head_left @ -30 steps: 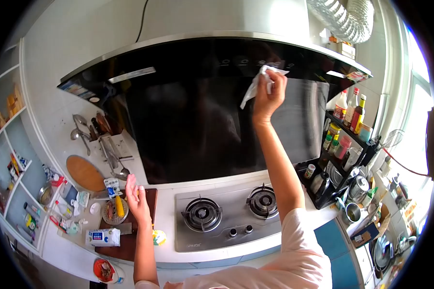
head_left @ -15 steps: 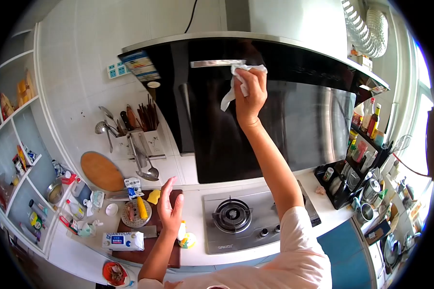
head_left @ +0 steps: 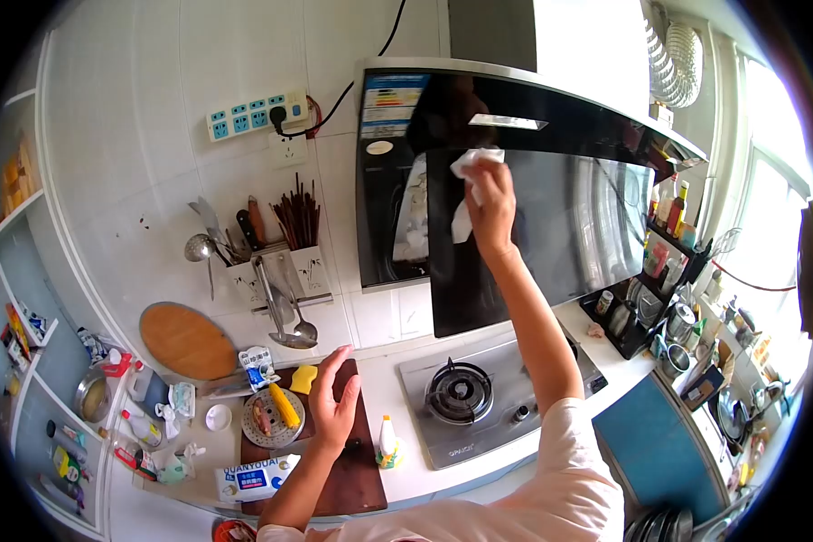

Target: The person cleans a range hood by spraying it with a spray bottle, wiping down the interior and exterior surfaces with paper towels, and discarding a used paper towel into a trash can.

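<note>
Cloth (head_left: pixel 462 226), white, thin and creased, lies at the upper middle of the frame against the glossy black hood (head_left: pixel 560 217), one end hanging loose. The right hand (head_left: pixel 492 206) has its grip closed, pinching the cloth in a bunch, probably so that a soft wad sits under the fingertips. The hood's smooth face throws back bright streaks.

Lower middle, the left hand (head_left: pixel 336 411) holds nothing: its grip is spread, thumb apart from the straight fingers, perhaps raised for balance. Beneath it, a dark board (head_left: pixel 363 465) bears a round, perforated plate (head_left: pixel 295 434) and, beside that, a yellow sponge (head_left: pixel 303 378). A glossy plastic pack (head_left: pixel 255 480) lies at the lower left. The bottle (head_left: pixel 387 440) stands upright just right of the board, seemingly for easy reach.

Right of it, the smooth metal stove (head_left: pixel 483 439) is set into the white desk (head_left: pixel 381 372). Farther left, an oval wooden board (head_left: pixel 188 341) leans on the tiles; above, metal ladles (head_left: pixel 294 340) hang, likely to spare desk space.
</note>
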`<action>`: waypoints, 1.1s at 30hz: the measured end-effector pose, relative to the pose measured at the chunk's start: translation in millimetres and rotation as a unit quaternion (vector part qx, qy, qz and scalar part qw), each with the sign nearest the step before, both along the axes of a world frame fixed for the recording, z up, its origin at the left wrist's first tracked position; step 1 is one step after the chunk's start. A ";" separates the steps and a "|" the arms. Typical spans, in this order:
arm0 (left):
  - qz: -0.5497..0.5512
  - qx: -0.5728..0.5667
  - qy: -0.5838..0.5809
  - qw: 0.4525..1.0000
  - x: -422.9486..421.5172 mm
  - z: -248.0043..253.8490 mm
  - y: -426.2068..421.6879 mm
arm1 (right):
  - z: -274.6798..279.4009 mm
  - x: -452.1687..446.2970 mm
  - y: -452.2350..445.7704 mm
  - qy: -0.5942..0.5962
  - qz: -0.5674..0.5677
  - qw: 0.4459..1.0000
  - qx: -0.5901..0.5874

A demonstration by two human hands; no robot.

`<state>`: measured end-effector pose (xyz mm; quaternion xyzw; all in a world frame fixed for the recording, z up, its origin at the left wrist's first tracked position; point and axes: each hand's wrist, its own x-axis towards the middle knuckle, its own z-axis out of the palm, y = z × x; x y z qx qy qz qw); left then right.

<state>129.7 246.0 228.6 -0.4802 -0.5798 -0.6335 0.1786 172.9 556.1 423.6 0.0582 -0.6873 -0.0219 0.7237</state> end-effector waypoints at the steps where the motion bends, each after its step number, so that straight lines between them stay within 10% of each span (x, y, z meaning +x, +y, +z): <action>1: 0.001 -0.003 0.004 1.000 -3.2 -0.9 -1.6 | 4.0 -4.0 0.3 0.027 -0.021 0.999 -0.017; 10: -0.084 0.003 -0.023 0.996 -22.4 -7.5 20.8 | -44.0 -14.0 -36.3 -0.198 0.055 0.978 0.046; 19: -0.107 -0.059 -0.071 0.990 -20.3 -11.1 61.1 | -26.4 61.5 120.0 0.113 -0.125 0.976 -0.138; 27: -0.203 -0.043 -0.185 0.961 9.2 -46.9 139.0 | -168.9 46.0 -16.2 -0.382 0.036 0.923 0.019; 33: -0.171 -0.038 -0.205 0.963 21.5 -49.0 143.4 | -174.9 107.7 154.4 -0.096 -0.116 0.980 -0.130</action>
